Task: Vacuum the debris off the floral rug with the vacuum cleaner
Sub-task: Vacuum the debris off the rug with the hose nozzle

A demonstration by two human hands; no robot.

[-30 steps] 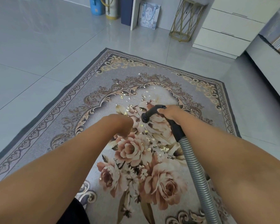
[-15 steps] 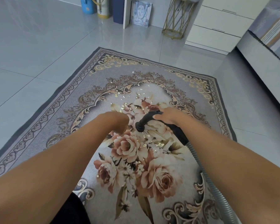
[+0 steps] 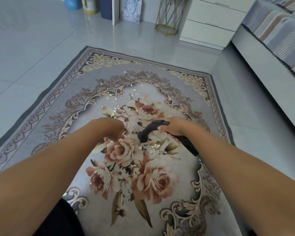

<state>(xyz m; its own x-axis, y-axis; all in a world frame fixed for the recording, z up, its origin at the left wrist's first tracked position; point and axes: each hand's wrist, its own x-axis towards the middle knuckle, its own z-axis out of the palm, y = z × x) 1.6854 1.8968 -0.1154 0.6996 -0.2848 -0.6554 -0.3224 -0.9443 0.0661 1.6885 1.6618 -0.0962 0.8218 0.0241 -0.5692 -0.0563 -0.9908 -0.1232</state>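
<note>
Gripping black curved plastic vacuum cleaner pipe with right hand, fingers wrapped over top of bend. Pointing round pipe mouth down at centre bouquet of grey floral rug with pink roses and gold scroll border; touching pile or just above it, cannot tell. Running rest of pipe back under right forearm toward lower right.

Holding left hand just left of pipe mouth, apart from it, over the roses, back of hand up, fingers bent under and hidden; cannot tell whether clamped on anything.

Noting small gold flake debris scattered on rug: thickest patch just beyond left hand, a few bits just beside pipe mouth on near side, strays up toward inner scroll arch.

Spotting rug flat on glossy pale grey tiled floor. Seeing beyond it a gold wire stand, white drawer unit, blue container. Seeing striped bed cover at far right.
</note>
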